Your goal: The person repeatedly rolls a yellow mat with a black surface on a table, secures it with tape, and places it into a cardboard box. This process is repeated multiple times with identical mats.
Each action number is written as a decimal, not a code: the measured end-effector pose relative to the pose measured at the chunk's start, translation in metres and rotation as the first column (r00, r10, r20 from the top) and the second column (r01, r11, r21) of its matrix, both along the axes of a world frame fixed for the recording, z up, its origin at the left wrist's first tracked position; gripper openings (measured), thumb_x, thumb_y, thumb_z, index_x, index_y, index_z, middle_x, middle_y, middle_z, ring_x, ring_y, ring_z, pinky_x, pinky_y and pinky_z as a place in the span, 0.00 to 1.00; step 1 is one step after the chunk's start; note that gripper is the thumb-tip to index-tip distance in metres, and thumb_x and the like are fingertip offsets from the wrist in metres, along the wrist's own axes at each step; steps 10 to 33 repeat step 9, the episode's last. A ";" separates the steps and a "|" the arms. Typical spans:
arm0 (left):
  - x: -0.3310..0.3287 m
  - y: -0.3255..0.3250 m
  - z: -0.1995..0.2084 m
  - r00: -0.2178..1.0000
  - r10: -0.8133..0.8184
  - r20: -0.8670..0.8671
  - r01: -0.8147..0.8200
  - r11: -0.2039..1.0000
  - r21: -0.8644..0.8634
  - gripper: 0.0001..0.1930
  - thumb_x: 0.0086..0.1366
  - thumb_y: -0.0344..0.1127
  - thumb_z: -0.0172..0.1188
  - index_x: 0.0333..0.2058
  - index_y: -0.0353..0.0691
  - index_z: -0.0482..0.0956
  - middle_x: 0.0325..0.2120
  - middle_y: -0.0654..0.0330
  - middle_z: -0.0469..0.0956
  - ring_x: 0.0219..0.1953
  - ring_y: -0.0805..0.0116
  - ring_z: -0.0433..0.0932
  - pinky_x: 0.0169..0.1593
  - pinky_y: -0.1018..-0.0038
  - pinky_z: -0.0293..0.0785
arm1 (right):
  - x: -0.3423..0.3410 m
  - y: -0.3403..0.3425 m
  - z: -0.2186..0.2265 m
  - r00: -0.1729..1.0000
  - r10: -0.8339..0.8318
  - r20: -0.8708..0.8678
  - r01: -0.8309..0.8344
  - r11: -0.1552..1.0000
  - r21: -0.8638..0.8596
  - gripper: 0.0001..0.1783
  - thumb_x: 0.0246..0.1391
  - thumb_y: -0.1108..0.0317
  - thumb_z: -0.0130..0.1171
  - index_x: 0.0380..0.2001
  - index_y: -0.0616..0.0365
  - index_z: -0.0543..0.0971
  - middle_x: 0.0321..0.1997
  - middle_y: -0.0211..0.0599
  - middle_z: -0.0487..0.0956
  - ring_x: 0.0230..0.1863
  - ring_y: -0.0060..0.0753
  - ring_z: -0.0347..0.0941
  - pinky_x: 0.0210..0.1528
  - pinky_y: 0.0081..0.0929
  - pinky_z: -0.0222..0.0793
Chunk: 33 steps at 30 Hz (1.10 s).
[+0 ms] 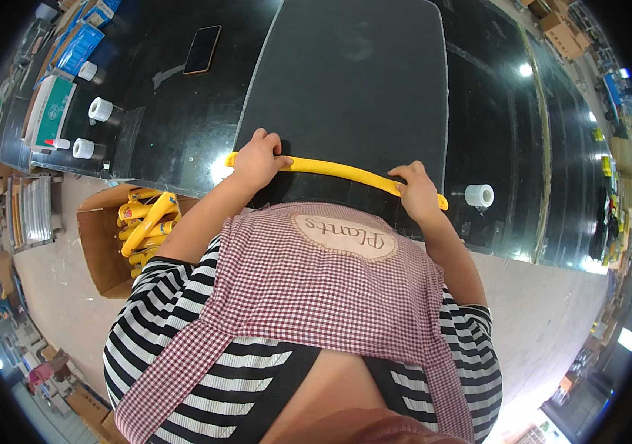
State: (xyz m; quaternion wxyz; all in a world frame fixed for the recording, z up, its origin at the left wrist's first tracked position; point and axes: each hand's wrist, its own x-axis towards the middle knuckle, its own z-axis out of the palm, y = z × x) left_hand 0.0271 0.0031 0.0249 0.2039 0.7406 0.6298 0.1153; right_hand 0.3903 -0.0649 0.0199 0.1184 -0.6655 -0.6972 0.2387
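Note:
A long, slightly curved yellow bar lies crosswise near the front edge of the black table, in front of my apron. My left hand is closed round it near its left end, with the thumb and fingers pinching it. Near the other end my right hand grips the bar, its index finger and thumb reaching along it. Both end tips of the bar stick out past my hands. Beneath and beyond it, a dark grey mat with a pale edge covers the middle of the table.
A phone lies at the far left. White tape rolls stand along the left side, near a green-and-white box and a small red-capped bottle. Another white roll sits at right. A cardboard box below left holds several yellow pieces.

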 end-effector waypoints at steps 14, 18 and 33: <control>-0.008 0.012 0.011 0.987 -0.010 -0.162 -0.030 0.969 -0.247 0.21 0.57 0.57 0.73 0.30 0.42 0.85 0.34 0.60 0.84 0.45 0.58 0.81 0.45 0.63 0.76 | 0.018 0.004 -0.005 0.961 -0.072 0.266 0.126 0.974 -0.189 0.20 0.52 0.61 0.73 0.45 0.54 0.78 0.51 0.45 0.78 0.49 0.49 0.78 0.54 0.44 0.72; -0.008 0.012 0.011 0.987 -0.010 -0.162 -0.030 0.969 -0.247 0.21 0.57 0.57 0.73 0.30 0.42 0.85 0.34 0.60 0.84 0.45 0.58 0.81 0.45 0.63 0.76 | 0.018 0.004 -0.005 0.961 -0.072 0.266 0.126 0.974 -0.189 0.20 0.52 0.61 0.73 0.45 0.54 0.78 0.51 0.45 0.78 0.49 0.49 0.78 0.54 0.44 0.72; -0.008 0.012 0.011 0.987 -0.010 -0.162 -0.030 0.969 -0.247 0.21 0.57 0.57 0.73 0.30 0.42 0.85 0.34 0.60 0.84 0.45 0.58 0.81 0.45 0.63 0.76 | 0.018 0.004 -0.005 0.961 -0.072 0.266 0.126 0.974 -0.189 0.20 0.52 0.61 0.73 0.45 0.54 0.78 0.51 0.45 0.78 0.49 0.49 0.78 0.54 0.44 0.72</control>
